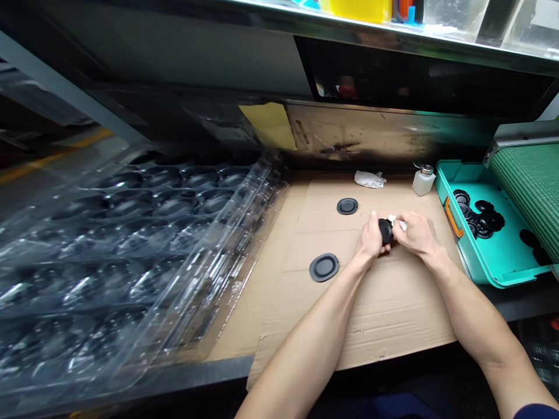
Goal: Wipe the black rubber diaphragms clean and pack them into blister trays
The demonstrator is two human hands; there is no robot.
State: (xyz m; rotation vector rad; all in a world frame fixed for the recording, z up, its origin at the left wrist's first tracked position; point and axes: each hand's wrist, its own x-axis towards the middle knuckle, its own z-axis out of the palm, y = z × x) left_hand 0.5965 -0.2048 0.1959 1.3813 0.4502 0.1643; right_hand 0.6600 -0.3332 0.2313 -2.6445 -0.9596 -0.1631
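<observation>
My left hand (371,238) is closed around a black round rubber disc (386,231), held upright above the cardboard sheet (384,308). My right hand (416,233) is closed on a small white piece (398,222) and presses it against the disc. Two more black discs lie flat on the cardboard: one (324,267) to the left of my left hand, another (347,206) further back.
A teal tray (493,262) with several black discs stands at the right, beside a green ribbed belt (530,186). A small white bottle (423,180) and a crumpled white cloth (369,178) sit at the back. Clear plastic blister trays (131,233) cover the left.
</observation>
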